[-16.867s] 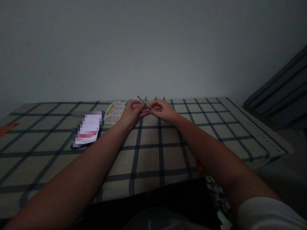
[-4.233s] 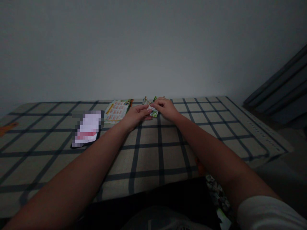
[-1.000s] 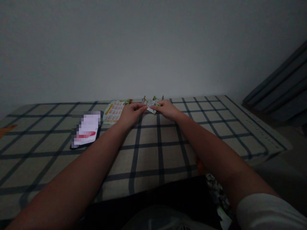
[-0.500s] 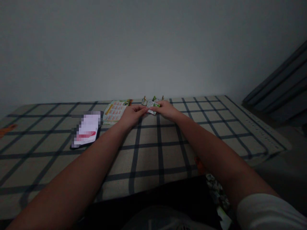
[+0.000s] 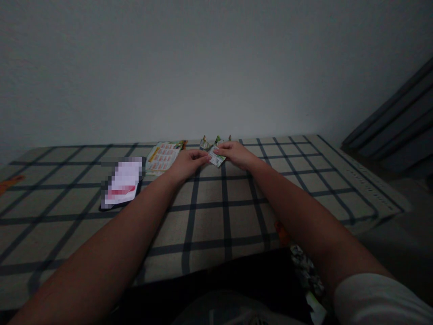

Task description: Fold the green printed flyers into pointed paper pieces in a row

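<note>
A small white-and-green printed piece (image 5: 218, 160), like a card or flat packet, is held between my two hands above the far part of the checked tablecloth (image 5: 209, 225). My left hand (image 5: 188, 162) pinches its left corner between thumb and fingertips. From the upper right, my right hand (image 5: 236, 154) grips the same piece with thumb and forefinger. Just behind it stand a few small pale-and-green shapes (image 5: 204, 144), partly covered by the hands and too small to name. A printed sheet or pouch (image 5: 163, 156) lies left of my left hand.
A phone (image 5: 123, 183) with a lit, blurred screen lies to the left, near my left forearm. Behind the table rises a plain wall (image 5: 216, 67). Grey curtain folds (image 5: 399, 108) hang at the right. Orange patches (image 5: 282, 232) show by my right forearm.
The small printed piece has turned and tilted, so its lower corner now points nearer to me. My right fingers have shifted to its upper edge; my left hand has barely moved.
</note>
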